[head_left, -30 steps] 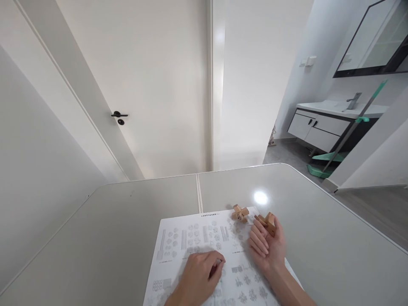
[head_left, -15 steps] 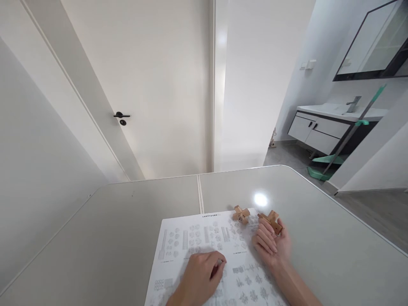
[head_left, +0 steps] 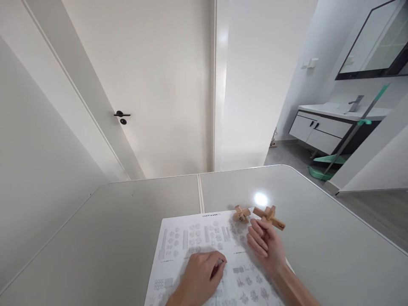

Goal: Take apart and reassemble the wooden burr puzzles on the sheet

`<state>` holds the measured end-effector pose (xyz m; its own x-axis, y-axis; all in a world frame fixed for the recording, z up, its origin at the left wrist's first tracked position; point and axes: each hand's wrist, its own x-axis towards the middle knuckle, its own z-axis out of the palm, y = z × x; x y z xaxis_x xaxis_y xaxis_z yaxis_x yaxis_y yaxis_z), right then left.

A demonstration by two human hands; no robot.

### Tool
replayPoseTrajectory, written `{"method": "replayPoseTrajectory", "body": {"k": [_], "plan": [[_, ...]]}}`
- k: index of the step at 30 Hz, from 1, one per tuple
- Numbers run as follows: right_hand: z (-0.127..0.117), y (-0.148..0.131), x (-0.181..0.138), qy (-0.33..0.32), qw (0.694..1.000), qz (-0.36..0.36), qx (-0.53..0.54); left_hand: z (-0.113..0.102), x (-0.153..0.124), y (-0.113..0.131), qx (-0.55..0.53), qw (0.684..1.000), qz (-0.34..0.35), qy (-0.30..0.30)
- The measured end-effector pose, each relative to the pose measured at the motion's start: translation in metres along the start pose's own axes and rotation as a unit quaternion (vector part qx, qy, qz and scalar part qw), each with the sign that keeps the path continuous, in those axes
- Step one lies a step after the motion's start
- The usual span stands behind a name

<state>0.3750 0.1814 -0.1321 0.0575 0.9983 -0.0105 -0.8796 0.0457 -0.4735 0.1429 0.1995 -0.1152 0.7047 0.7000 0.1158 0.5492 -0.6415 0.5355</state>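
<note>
A white printed sheet (head_left: 191, 242) covered with small diagrams lies on the grey table (head_left: 127, 229). My left hand (head_left: 199, 276) rests on the sheet, its fingers curled into a loose fist. My right hand (head_left: 266, 244) is at the sheet's right edge and grips a wooden cross-shaped puzzle (head_left: 269, 216) by its fingertips, lifted a little above the table. A second, smaller wooden puzzle (head_left: 241, 213) sits on the sheet's top right corner, just left of the held one.
A seam (head_left: 199, 193) splits the table top in two. Behind it stand a white door with a black handle (head_left: 121, 114) and a white wall. At the right is a vanity with a sink (head_left: 331, 123), a mirror and a green mop (head_left: 353, 131).
My right hand has turned and raised the wooden cross puzzle from its palm to its fingertips. My left hand has stayed still on the sheet.
</note>
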Motion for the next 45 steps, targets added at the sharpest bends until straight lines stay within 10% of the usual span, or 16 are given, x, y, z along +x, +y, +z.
{"method": "replayPoseTrajectory", "body": {"k": [12,20,34,45], "plan": [[0.034,0.016,-0.015,-0.146,0.912,0.222,-0.312,-0.012,0.004,0.002,-0.265,0.945,-0.117,0.152],[0.04,0.022,-0.022,-0.226,0.856,0.288,-0.364,-0.007,-0.002,-0.004,-0.558,0.827,-0.07,-0.012],[0.035,0.038,-0.017,-0.178,0.822,0.017,-0.54,-0.01,0.001,0.001,-0.501,0.855,-0.09,0.099],[0.034,0.041,-0.018,-0.151,0.817,-0.011,-0.556,-0.01,0.0,0.001,-0.481,0.869,-0.07,0.098]]}}
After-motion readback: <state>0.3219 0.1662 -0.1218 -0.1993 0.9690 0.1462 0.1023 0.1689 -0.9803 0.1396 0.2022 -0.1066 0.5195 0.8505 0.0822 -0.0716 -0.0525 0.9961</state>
